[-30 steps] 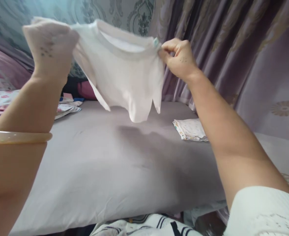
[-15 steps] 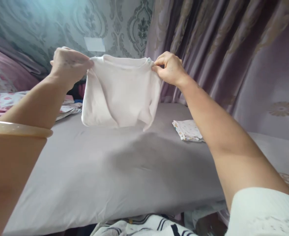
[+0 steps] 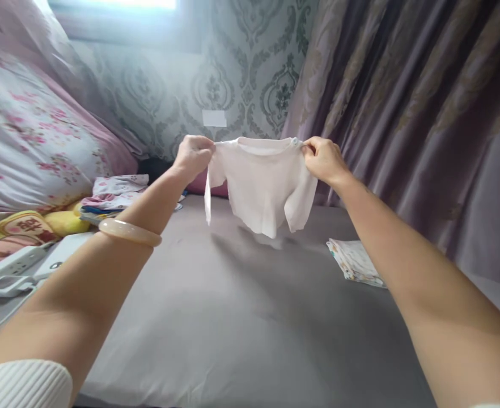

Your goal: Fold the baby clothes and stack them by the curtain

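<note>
A small, pale pink long-sleeved baby shirt hangs spread out in the air over the grey bed sheet. My left hand pinches it at the shoulder on the left. At the opposite shoulder, beside a small button near the neckline, my right hand pinches the cloth. Both sleeves dangle, and the hem hangs loose just above the sheet. Both arms are stretched forward, with a pale bangle around my left forearm.
A folded printed cloth stack lies right, partly behind my right forearm. More folded clothes are at back left, near a floral pillow. A power strip with cables lies far left. Purple curtains hang behind.
The shirt has gone from folded up on itself to hanging open, its sleeves now free. Both hands keep hold of the shoulders and appear farther away; the view has shifted left.
</note>
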A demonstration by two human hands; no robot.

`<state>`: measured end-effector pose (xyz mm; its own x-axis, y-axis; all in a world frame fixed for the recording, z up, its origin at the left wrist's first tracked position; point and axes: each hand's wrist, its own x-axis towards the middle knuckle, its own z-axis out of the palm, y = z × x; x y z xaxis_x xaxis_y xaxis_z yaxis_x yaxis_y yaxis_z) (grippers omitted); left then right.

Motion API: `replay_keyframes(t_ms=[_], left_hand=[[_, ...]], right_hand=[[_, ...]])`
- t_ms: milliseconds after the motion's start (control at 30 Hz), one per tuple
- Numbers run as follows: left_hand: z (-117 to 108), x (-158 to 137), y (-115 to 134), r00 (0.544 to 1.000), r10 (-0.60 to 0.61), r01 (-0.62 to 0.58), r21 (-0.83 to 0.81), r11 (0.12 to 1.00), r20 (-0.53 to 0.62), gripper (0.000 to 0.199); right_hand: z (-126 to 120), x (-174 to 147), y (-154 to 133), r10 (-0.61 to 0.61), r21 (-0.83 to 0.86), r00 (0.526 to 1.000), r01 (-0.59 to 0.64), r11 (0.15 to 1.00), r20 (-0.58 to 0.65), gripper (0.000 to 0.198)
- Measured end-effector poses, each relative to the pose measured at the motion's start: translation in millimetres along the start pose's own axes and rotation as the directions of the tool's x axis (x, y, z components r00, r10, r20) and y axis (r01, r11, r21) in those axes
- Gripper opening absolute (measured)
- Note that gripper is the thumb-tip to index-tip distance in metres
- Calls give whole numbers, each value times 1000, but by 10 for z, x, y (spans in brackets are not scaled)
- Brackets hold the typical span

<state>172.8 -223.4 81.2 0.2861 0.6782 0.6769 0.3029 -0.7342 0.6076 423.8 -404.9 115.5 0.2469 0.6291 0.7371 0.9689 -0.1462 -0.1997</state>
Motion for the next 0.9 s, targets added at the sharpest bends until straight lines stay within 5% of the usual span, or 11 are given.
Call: replay_keyframes(t_ms=[133, 433, 667, 900], left_hand=[[31, -60, 13, 999, -33, 35, 35, 999, -42, 23], [-106, -389, 155, 968, 192, -157, 207, 966, -161, 28], [-568, -721, 274, 923, 380, -353, 258, 899, -60, 31], [-1143, -934, 553, 965, 257, -240, 209, 948, -57, 33]], right_hand=[[38, -74, -36, -18, 2, 998, 19, 1000, -57, 31], [5, -332, -101, -187, -53, 965, 180, 982, -181, 36], [-339, -715, -301, -258, -59, 956, 252, 966, -136, 35], [-785, -939, -587, -209, 37, 972, 214, 976, -104, 28]])
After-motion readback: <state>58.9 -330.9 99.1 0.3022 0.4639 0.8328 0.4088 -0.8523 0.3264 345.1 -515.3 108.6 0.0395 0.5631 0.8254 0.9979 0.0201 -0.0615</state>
